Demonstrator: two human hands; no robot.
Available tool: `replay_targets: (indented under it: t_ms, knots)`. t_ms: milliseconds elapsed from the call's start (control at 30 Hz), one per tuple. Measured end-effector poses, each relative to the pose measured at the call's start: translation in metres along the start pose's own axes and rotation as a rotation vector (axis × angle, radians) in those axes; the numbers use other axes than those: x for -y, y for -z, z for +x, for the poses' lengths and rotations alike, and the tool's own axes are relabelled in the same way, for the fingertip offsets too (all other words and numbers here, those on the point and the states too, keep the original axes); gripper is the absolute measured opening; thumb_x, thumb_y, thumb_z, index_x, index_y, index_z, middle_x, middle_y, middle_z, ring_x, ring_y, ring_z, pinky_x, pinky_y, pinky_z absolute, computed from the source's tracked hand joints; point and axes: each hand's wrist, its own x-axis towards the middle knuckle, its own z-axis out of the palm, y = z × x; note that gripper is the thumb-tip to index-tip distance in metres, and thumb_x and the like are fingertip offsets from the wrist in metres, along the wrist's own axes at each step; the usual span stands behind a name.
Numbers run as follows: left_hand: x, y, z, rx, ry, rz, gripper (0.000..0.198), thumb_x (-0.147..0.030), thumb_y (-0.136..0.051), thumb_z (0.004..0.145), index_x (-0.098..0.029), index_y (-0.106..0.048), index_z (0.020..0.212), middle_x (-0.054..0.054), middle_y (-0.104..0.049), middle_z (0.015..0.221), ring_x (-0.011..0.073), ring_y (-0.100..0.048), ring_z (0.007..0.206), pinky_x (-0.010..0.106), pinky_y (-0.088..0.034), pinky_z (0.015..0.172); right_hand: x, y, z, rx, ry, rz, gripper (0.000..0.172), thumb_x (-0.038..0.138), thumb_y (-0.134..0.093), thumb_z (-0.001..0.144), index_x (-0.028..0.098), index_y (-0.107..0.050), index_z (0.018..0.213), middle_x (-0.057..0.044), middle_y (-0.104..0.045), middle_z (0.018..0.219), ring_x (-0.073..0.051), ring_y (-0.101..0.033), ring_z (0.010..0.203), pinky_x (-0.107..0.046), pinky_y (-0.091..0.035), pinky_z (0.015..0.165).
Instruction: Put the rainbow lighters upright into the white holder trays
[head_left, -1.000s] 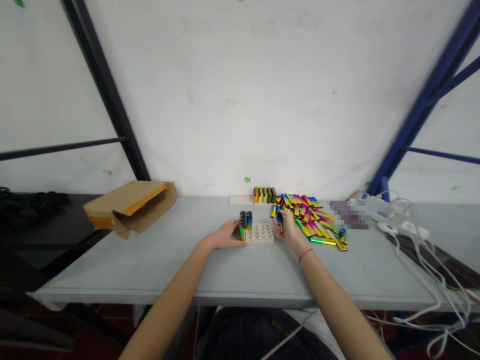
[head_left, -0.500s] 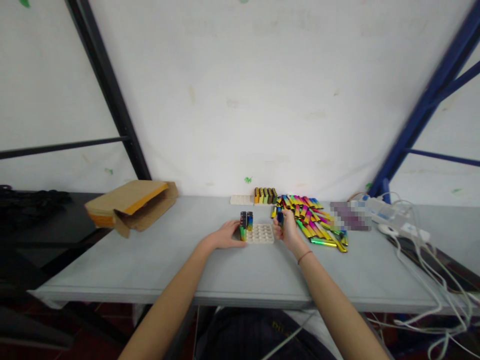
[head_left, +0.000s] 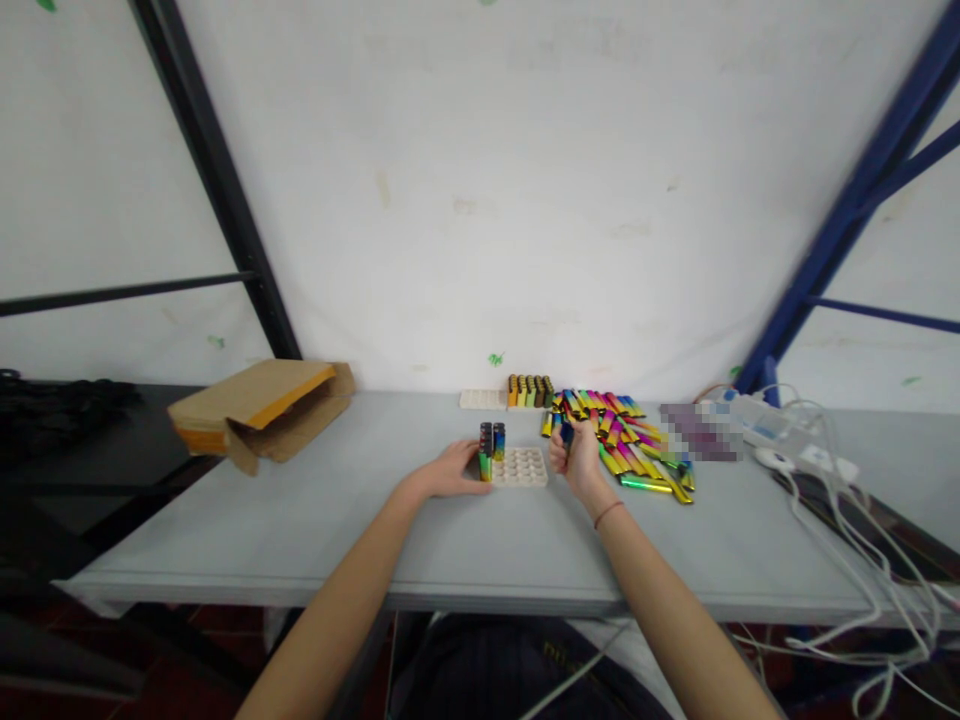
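A white tray (head_left: 525,468) with rows of round holes lies on the grey table in front of me. Several shiny tubes, green, blue and black (head_left: 486,455), stand upright at its left end. My left hand (head_left: 454,472) grips that end, thumb along the front edge and fingers at the side beside the tubes. Just right of the tray, my right hand (head_left: 579,458) is closed on a dark blue shiny tube (head_left: 568,433), mostly hidden by the fingers. Right behind this hand lies a loose pile of rainbow-coloured tubes (head_left: 626,440).
By the wall sit a second white tray (head_left: 482,399) and a block of upright yellow and dark tubes (head_left: 531,391). An opened cardboard box (head_left: 262,405) rests at the left. White cables (head_left: 847,510) and a power strip (head_left: 757,415) occupy the right side.
My right hand has shifted slightly to the right, away from the tray, with the dark blue tube still in it. The left hand stays at the tray.
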Motion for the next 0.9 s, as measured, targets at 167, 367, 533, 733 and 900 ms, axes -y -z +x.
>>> replay_targets:
  t_ms: [167,367,533,733,900]
  knots:
    - [-0.002,0.001,0.0,-0.002,-0.007,-0.008,0.081,-0.048,-0.075,0.067,-0.011,-0.048,0.135,0.017,-0.047,0.143,0.0361,-0.042,0.132,0.045,-0.029,0.114,0.003,-0.001,-0.001,-0.078,-0.032,0.138,0.037,0.053,-0.032,0.076,0.023,-0.035,0.054,0.007,-0.024,0.043,-0.008,-0.018,0.036,-0.019,-0.013,0.036]
    - [-0.002,0.001,0.0,0.0,-0.009,0.001,0.082,-0.049,-0.074,0.068,-0.01,-0.047,0.136,0.018,-0.047,0.143,0.0359,-0.042,0.132,0.045,-0.03,0.114,0.005,-0.002,-0.003,-0.064,-0.082,0.143,0.036,0.053,-0.028,0.076,0.024,-0.029,0.054,0.007,-0.021,0.04,-0.008,-0.014,0.034,-0.02,-0.011,0.034]
    - [-0.002,0.001,0.0,0.007,-0.02,0.015,0.082,-0.049,-0.074,0.068,-0.009,-0.048,0.135,0.018,-0.048,0.143,0.0359,-0.043,0.131,0.043,-0.031,0.113,-0.002,-0.005,0.001,-0.101,0.04,0.042,0.035,0.054,-0.034,0.078,0.023,-0.036,0.063,0.008,-0.026,0.043,-0.007,-0.018,0.035,-0.019,-0.012,0.036]
    - [0.0,-0.001,0.001,-0.011,-0.015,0.018,0.081,-0.047,-0.075,0.068,-0.012,-0.049,0.136,0.016,-0.049,0.142,0.0354,-0.044,0.13,0.044,-0.032,0.113,-0.013,-0.013,-0.003,-0.025,0.483,-0.392,0.027,0.05,-0.052,0.085,0.023,-0.046,0.087,0.007,-0.047,0.057,-0.011,-0.042,0.048,-0.021,-0.034,0.046]
    - [0.0,-0.001,0.001,-0.023,-0.038,0.001,0.075,-0.044,-0.076,0.068,-0.013,-0.052,0.133,0.015,-0.052,0.139,0.0348,-0.046,0.128,0.044,-0.033,0.111,-0.017,-0.017,-0.009,0.041,0.749,-0.773,0.026,0.042,-0.057,0.086,0.018,-0.063,0.094,-0.007,-0.066,0.091,-0.017,-0.058,0.08,-0.027,-0.045,0.066]
